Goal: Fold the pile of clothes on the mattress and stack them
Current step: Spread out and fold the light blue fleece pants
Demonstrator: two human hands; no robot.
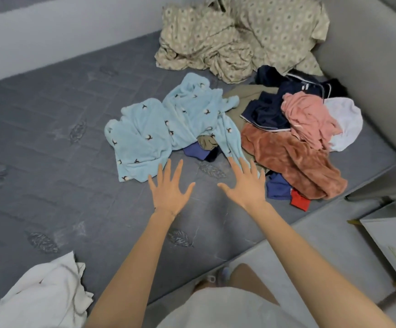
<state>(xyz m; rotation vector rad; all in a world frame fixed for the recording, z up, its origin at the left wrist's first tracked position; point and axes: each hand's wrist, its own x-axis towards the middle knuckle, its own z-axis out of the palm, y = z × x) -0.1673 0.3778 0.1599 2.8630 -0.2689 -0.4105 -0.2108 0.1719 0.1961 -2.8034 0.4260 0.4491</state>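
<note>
Well, from my seat the job looks barely begun. I have both hands stretched out over the mattress (50,138), palms down. The left hand (168,188) is spread flat with fingers splayed and holds nothing. The right hand (246,185) is likewise splayed and empty, its fingertips at the near hem of the pale blue fleece garment (159,124); I cannot tell whether they touch it.

The pile sits toward the far right of the mattress, all of it crumpled. The blue fleece sprawls on the left of the heap. Beside it lie a rust-brown fleece (291,162), a pink garment (308,117) on top of a navy garment (270,107), a white garment (346,124) against the wall, and small blue and red pieces at the near edge. I see nothing folded and no stack.

A patterned sheet (239,36) is bunched in the far corner, and a white cloth (43,297) lies loose at the near left corner. By my judgement every piece is left to do, and the blue fleece seems the first candidate.
</note>
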